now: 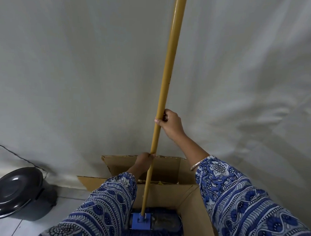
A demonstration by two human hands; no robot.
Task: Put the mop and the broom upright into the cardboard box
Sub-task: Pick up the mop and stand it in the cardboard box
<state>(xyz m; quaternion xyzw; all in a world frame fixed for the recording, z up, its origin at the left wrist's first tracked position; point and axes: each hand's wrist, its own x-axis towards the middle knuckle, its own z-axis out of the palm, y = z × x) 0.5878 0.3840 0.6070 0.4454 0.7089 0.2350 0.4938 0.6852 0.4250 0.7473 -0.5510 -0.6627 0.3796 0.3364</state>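
A mop with a long yellow handle stands nearly upright, its blue head with dark blue fringe resting down inside the open cardboard box. My right hand grips the handle at mid height. Lower down, my left hand holds the same handle just above the box's far wall. Both arms wear blue patterned sleeves. The broom is not in view.
A grey wall rises right behind the box. A black pedal bin with a shiny lid stands on the pale floor to the left, with a thin dark cable running along the wall above it. The box flaps stand open.
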